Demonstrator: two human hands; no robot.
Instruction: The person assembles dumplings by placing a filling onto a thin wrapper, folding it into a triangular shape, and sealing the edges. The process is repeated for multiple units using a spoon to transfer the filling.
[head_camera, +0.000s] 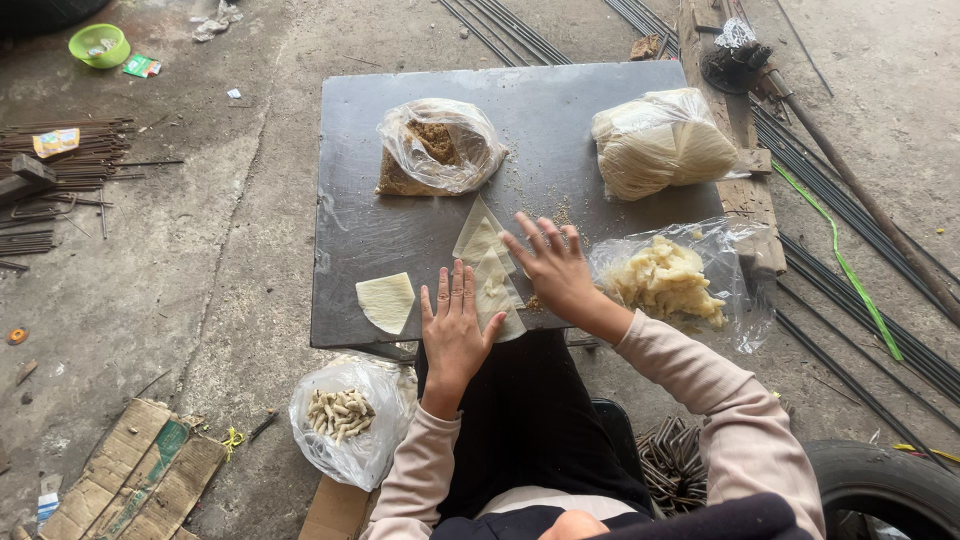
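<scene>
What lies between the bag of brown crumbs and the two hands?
In the head view, a pale triangular wrapper lies between the crumb bag and the hands; beyond it, the dark board.

Soft, even daylight fills the scene, bright enough to show detail throughout, with only faint shadows under the hands and bags. Dull glare sits on the dark tabletop (400, 120) and the clear plastic bags (440, 145). Focus is sharp centrally; the edges bow slightly from the wide lens.

Daylit concrete floor (230, 230), scattered rods (870, 290)
</scene>
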